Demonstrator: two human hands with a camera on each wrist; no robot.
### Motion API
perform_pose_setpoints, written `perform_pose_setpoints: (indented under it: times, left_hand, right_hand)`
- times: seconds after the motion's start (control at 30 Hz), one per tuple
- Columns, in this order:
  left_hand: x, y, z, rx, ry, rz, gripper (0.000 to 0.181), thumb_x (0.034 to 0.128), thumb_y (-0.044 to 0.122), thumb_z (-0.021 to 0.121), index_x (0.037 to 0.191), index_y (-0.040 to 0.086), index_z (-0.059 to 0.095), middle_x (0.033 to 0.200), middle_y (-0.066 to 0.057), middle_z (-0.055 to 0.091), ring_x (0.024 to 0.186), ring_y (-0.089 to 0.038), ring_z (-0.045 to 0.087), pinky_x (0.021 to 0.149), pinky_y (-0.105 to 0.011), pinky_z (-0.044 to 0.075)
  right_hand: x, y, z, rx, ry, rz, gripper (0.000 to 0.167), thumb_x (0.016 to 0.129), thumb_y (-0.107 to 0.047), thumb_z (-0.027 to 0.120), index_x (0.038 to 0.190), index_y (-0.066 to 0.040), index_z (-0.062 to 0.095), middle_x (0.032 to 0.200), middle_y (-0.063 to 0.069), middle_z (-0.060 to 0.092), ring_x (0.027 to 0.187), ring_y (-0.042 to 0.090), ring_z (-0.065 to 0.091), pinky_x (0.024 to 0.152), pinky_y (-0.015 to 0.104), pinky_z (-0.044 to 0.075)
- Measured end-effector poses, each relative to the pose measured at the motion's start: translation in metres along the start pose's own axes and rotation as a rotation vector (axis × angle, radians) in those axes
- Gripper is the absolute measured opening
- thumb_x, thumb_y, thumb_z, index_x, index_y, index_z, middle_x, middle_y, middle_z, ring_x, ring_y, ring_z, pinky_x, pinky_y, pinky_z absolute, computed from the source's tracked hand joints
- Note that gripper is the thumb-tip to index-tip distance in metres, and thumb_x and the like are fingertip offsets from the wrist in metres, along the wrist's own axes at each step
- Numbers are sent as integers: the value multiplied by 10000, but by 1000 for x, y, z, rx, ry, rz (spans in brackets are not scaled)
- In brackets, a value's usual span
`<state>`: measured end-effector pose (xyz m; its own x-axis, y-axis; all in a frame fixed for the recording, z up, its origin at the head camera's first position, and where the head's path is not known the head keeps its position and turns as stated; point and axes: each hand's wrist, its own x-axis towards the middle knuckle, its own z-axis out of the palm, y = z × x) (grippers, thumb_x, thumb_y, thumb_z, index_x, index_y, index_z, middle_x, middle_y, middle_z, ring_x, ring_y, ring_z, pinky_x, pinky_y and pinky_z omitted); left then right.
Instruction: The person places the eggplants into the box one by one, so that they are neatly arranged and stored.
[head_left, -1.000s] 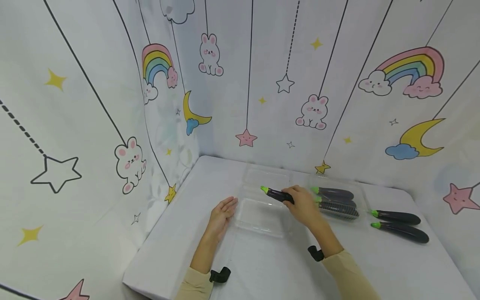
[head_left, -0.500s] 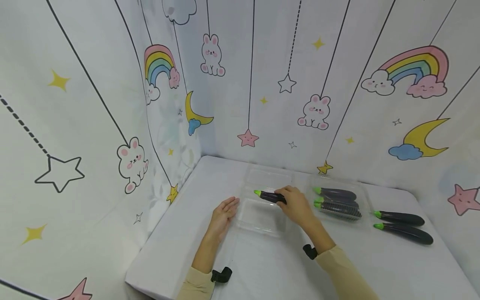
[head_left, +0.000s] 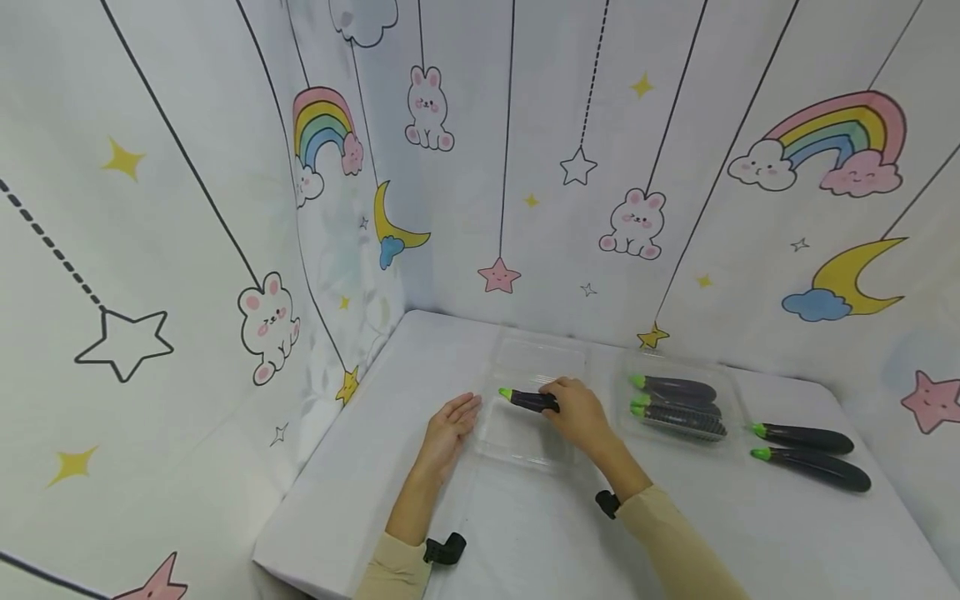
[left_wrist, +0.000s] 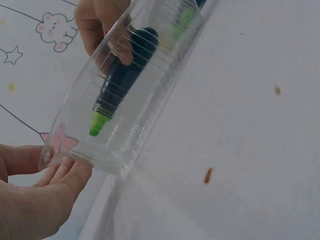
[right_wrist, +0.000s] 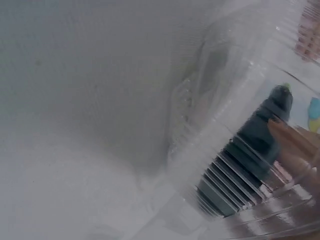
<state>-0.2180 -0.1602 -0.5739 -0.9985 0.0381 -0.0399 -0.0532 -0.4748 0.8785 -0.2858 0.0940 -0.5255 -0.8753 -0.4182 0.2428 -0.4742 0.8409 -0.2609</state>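
eggplant gripped by right hand shifted left, lower into clear box left hand pinches, placement looks nearly done

The right hand's grip hides the thick end of the held eggplant from me. On the far right, ribbed plastic muddles the nearest boxed eggplant. Both sleeves and the worktop run off the head view's near edge. The left wrist view crops the left hand; in the right wrist view, fingers smear behind the clear container.
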Motion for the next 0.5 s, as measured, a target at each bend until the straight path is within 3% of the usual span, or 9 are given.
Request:
perform_pose_setpoints:
  times: [0.23, 0.5]
  left_hand:
    - [1, -1, -1, 9, -12, -4, 536, 1054, -102, 430, 1575, -65, 311, 1624, -253, 370, 1542, -347, 317, 1277, -437, 277]
    - [0, -1, -2, -1, -12, -1, 547, 1046, -103, 446, 1574, -70, 310, 1621, -261, 371, 1537, -354, 325, 1262, -406, 312]
  right_hand:
    - [2, 2, 9, 15, -14, 13, 379, 841, -139, 882, 1199, -104, 762, 1209, 104, 717, 1090, 315, 660, 914, 494, 593]
    - [1, 4, 20, -48, 27, -54, 365, 806, -133, 904, 1143, -86, 771, 1155, 116, 739, 1061, 346, 662, 882, 526, 594]
